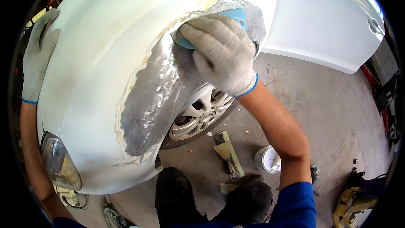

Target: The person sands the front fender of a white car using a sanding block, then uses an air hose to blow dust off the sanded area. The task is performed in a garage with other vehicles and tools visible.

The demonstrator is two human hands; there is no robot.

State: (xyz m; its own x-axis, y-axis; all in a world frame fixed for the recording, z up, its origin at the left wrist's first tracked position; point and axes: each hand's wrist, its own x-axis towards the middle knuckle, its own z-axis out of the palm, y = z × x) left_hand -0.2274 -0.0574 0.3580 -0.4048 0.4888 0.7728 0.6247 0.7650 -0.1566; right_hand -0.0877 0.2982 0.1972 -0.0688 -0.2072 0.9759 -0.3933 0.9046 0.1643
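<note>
My right hand, in a white knit glove with a blue cuff, presses a light-blue sandpaper sheet against the white car fender. The fingers curl over the sheet, and a hole shows near its far end. Beneath lies a bare, shiny grey metal patch, bordered by layered, feathered paint and filler. At the far left, my left hand, gloved alike, rests on the fender's outer edge with the thumb apart from the fingers and nothing visible in it.
Below the fender sits a silver wheel. A headlight is at lower left, a white door at right. On the floor are a long sanding board, a white can and a yellow-and-dark cart. My dark-trousered knees are below.
</note>
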